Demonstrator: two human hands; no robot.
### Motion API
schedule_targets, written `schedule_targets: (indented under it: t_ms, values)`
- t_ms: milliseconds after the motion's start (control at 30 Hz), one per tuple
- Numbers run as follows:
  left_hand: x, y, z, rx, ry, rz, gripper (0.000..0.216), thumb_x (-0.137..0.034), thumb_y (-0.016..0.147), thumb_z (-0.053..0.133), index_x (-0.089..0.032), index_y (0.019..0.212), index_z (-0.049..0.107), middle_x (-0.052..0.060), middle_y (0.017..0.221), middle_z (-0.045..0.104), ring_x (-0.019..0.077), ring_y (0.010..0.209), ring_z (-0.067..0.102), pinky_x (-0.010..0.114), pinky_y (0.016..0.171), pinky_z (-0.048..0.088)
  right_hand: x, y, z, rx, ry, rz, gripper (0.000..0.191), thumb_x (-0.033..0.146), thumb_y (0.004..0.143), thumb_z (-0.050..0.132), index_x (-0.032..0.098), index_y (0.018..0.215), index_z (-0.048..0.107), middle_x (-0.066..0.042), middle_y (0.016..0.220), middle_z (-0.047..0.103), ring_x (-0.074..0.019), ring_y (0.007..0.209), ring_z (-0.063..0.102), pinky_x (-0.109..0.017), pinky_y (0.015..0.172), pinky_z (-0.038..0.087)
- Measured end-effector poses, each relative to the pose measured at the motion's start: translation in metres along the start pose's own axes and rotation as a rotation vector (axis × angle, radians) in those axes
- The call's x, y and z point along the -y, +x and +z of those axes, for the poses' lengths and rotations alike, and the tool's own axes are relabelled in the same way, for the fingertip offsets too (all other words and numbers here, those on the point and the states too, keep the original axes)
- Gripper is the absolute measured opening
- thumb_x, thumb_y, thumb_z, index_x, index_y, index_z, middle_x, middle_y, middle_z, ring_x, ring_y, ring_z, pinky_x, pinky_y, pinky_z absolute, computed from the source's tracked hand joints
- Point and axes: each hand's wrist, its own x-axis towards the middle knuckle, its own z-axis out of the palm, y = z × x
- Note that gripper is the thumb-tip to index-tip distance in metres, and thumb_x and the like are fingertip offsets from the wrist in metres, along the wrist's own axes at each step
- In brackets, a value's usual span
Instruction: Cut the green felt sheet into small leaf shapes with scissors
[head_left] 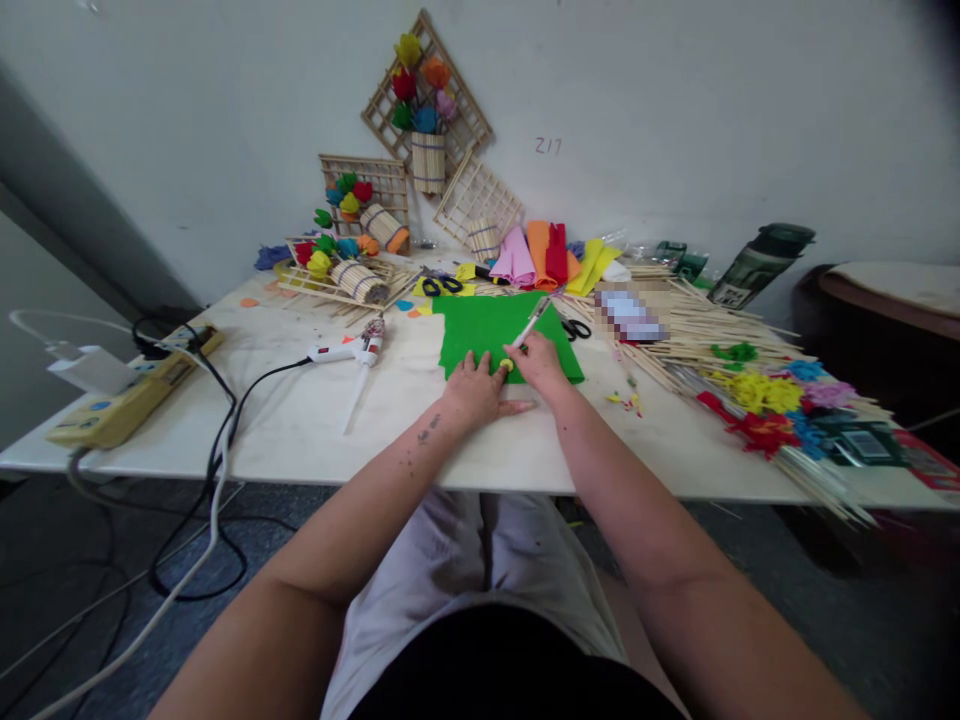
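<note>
Sheet of green material [480, 322] lies at twelve o'clock, near edge under the flat, spread left hand [474, 388]; the right hand [538, 362] grips a white pen-like tool [532, 323]. Glue gun [367, 345] sits at ten o'clock on the white bench [420, 440], wall [675, 130] beyond.

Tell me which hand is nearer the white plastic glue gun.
Left: the left hand rests right of the glue gun; the right hand, holding a white tool, is farther right.

Right of the right hand [538, 362], the near table [667, 462] leaves passage; sticks [739, 342] block far right, the glue gun [367, 345] and power strip [124, 402] left.
</note>
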Motion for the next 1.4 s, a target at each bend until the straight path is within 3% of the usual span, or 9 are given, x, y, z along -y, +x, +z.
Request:
schedule_targets:
  t_ms: [167, 467, 1400]
  values:
    - [-0.001, -0.001, -0.001, 0.008, 0.009, -0.003, 0.097, -0.083, 0.079, 0.023, -0.019, 0.151, 0.032, 0.017, 0.157, 0.029, 0.0384, 0.144, 0.024, 0.047, 0.114, 0.025, -0.001, 0.0, -0.001, 0.019, 0.002, 0.004, 0.025, 0.029, 0.088, 0.058, 0.01, 0.096, 0.072, -0.015, 0.105, 0.069, -0.019, 0.089, 0.064, -0.027, 0.079, 0.045]
    - [0.0, 0.0, 0.001, -0.002, 0.009, -0.005, 0.096, -0.082, 0.079, 0.023, -0.019, 0.151, 0.033, 0.017, 0.157, 0.03, 0.0385, 0.144, 0.025, 0.046, 0.114, 0.025, 0.003, -0.008, -0.01, 0.068, -0.069, 0.11, 0.033, 0.044, 0.09, 0.054, 0.019, 0.099, 0.074, -0.011, 0.104, 0.073, -0.0244, 0.096, 0.067, -0.031, 0.076, 0.047]
    - [0.0, 0.002, 0.003, -0.008, 0.003, -0.007, 0.098, -0.083, 0.078, 0.025, -0.019, 0.152, 0.032, 0.017, 0.157, 0.029, 0.0408, 0.144, 0.023, 0.047, 0.114, 0.025, 0.005, -0.01, -0.018, 0.078, -0.101, 0.144, 0.03, 0.04, 0.088, 0.057, 0.02, 0.1, 0.075, -0.011, 0.102, 0.074, -0.0233, 0.096, 0.067, -0.03, 0.076, 0.048]
